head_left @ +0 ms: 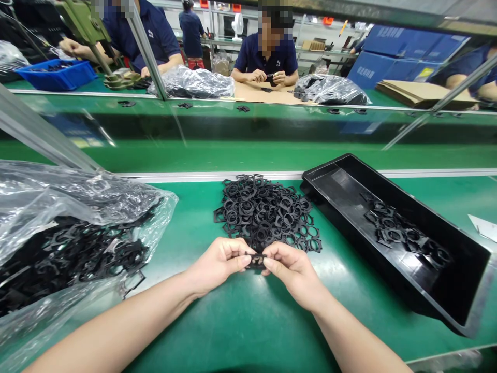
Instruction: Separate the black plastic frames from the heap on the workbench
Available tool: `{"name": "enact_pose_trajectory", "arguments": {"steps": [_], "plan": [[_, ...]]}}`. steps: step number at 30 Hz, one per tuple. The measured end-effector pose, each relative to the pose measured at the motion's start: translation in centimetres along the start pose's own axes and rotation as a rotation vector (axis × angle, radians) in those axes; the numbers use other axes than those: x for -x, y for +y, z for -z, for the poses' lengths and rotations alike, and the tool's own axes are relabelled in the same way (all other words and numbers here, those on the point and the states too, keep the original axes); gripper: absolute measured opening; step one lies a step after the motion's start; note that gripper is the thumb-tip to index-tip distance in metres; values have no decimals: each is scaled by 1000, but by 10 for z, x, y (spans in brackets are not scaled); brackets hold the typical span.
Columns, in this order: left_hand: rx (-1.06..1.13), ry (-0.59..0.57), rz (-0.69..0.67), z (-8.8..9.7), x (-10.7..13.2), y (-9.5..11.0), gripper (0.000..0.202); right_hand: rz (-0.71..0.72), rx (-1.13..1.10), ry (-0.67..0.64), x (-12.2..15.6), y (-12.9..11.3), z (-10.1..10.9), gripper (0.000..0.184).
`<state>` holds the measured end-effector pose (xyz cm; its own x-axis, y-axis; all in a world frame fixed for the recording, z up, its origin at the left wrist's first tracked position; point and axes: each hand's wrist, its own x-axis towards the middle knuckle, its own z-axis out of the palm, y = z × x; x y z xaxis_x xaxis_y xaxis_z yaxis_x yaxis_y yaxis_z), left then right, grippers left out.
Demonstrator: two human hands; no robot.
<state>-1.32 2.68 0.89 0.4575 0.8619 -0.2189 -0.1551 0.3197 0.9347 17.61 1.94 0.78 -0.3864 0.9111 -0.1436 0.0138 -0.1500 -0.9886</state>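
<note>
Between my two hands, just in front of a heap of loose black ring-shaped plastic parts [267, 210], is a small black plastic part [256, 260]. My left hand [221, 261] pinches its left end between thumb and fingers. The right end is gripped the same way by my right hand [293, 269]. Fingertips cover both ends, so only its middle shows. To the left lies a clear plastic bag [89, 197] full of black parts [85, 254]. A long black tray [330, 217] stands at the right, with several ring-shaped parts [396, 230] lying in it.
The green tabletop [217, 331] ends at a metal rail [186, 177] at the back. Beyond a green divider, a person [267, 57] handles a small black part. More clear bags [194, 82], a blue bin [58, 77] and stacked cardboard [423, 93] are on that far table.
</note>
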Motion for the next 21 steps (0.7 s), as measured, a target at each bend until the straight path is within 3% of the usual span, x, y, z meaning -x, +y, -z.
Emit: {"name": "enact_pose_trajectory", "arguments": {"steps": [6,11,17,21], "plan": [[26,54,102,-2,0,-1,33,-20,-37,47,-1,0,2,18],[-70,32,119,-4,1,-3,36,22,-96,53,-2,-1,1,16],[-119,118,6,-7,1,-3,39,-2,11,70,-3,-1,0,18],[-154,96,-23,-8,1,-4,35,-20,69,59,0,-3,1,21]]}}
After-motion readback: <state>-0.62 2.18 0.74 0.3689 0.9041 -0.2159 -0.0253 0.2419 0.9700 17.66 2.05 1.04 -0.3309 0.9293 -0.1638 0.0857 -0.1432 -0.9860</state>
